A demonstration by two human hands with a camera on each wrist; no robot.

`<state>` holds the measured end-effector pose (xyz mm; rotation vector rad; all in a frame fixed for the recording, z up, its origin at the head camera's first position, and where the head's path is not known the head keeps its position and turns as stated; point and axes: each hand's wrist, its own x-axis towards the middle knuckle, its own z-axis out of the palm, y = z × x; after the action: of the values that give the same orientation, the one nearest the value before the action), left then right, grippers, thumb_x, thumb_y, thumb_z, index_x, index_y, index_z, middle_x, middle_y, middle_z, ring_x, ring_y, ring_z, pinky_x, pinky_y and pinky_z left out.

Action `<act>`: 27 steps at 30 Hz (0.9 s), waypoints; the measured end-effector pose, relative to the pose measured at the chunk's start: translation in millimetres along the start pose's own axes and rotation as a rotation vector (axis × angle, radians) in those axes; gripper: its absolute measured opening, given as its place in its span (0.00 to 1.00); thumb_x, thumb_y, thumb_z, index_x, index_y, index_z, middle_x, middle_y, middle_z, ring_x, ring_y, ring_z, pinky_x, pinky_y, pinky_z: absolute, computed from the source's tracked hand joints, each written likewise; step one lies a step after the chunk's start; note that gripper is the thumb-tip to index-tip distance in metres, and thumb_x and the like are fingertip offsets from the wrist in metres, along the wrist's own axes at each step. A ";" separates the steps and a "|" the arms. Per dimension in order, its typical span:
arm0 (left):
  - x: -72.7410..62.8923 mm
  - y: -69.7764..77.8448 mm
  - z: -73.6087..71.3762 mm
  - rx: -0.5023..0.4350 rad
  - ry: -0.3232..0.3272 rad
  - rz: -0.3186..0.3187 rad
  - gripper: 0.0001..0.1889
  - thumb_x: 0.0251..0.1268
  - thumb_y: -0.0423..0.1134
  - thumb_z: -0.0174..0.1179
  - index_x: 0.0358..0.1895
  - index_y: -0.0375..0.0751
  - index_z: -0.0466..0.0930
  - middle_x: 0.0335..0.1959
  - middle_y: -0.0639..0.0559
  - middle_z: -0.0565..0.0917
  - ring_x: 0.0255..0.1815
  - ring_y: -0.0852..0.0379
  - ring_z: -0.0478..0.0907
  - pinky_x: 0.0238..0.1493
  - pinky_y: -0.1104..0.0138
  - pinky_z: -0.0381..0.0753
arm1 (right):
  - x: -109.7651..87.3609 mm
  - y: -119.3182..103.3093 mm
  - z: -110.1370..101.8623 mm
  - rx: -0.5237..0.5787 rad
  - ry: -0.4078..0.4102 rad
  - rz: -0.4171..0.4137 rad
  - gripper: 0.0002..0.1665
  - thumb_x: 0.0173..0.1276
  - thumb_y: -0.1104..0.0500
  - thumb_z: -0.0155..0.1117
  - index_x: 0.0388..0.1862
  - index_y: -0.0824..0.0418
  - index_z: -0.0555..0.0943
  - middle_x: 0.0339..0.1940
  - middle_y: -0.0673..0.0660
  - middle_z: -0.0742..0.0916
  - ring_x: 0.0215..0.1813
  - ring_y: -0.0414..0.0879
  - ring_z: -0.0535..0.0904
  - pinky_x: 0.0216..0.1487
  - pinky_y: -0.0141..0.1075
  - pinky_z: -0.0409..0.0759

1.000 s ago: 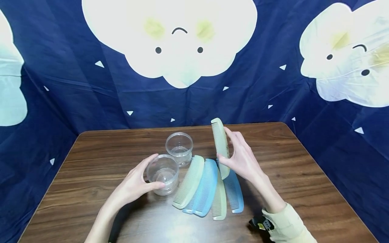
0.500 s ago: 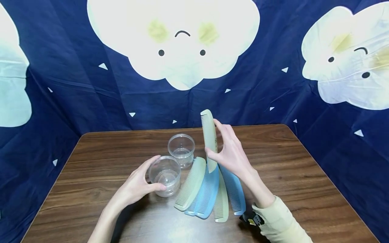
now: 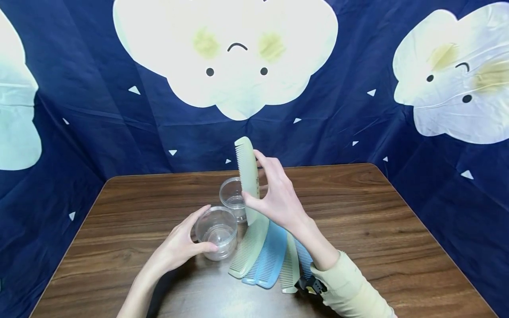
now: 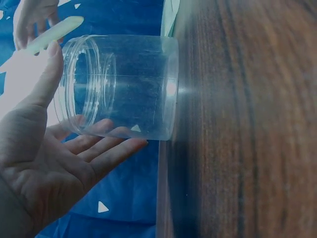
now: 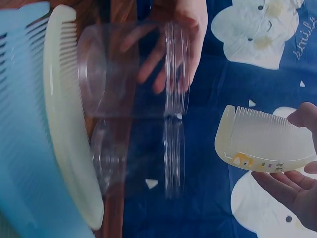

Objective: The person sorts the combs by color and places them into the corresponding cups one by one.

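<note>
In the head view my right hand pinches a pale green comb between thumb and fingers, holding it raised in front of the rear jar. The right wrist view shows small printed figures along the spine of this held comb. My left hand holds a clear plastic jar from its left side, thumb near the front and fingers behind. That jar stands upright on the table, its mouth open and no lid on it. A second clear jar stands just behind, partly covered by the raised comb.
Several combs lie fanned on the wooden table right of the jars: a pale green comb, blue combs and another pale green comb. My right forearm hides part of them. A dark blue cloth with cloud faces hangs behind the table.
My right hand has carried the pale green comb leftward, from above the fanned combs to in front of the rear jar, and slightly higher. The left hand keeps its hold on the front jar.
</note>
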<state>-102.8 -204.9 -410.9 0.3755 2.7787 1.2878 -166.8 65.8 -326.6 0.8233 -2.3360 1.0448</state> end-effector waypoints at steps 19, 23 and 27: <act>-1.4 2.4 0.3 0.013 -0.018 -0.036 0.55 0.50 0.62 0.78 0.81 0.57 0.58 0.79 0.44 0.67 0.77 0.38 0.67 0.69 0.38 0.72 | 3.7 -29.5 34.4 0.142 -0.040 0.023 0.56 0.58 0.58 0.77 0.82 0.48 0.59 0.59 0.55 0.77 0.53 0.42 0.80 0.48 0.31 0.88; -1.5 3.3 1.7 0.002 -0.026 -0.029 0.54 0.50 0.62 0.77 0.81 0.58 0.57 0.79 0.47 0.67 0.78 0.39 0.67 0.70 0.38 0.71 | 2.8 -30.5 40.4 0.131 -0.054 0.014 0.56 0.58 0.58 0.77 0.82 0.49 0.58 0.61 0.55 0.76 0.54 0.42 0.79 0.48 0.27 0.86; -1.6 2.7 2.5 -0.002 -0.026 -0.024 0.54 0.51 0.63 0.77 0.81 0.58 0.57 0.80 0.47 0.67 0.77 0.39 0.67 0.69 0.39 0.73 | 0.4 -30.1 46.6 0.117 -0.074 0.002 0.56 0.58 0.58 0.76 0.83 0.50 0.58 0.64 0.55 0.76 0.54 0.43 0.80 0.48 0.30 0.87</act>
<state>-100.3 -201.8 -410.5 0.3546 2.7520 1.2707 -153.9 13.4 -339.6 0.9178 -2.3558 1.1797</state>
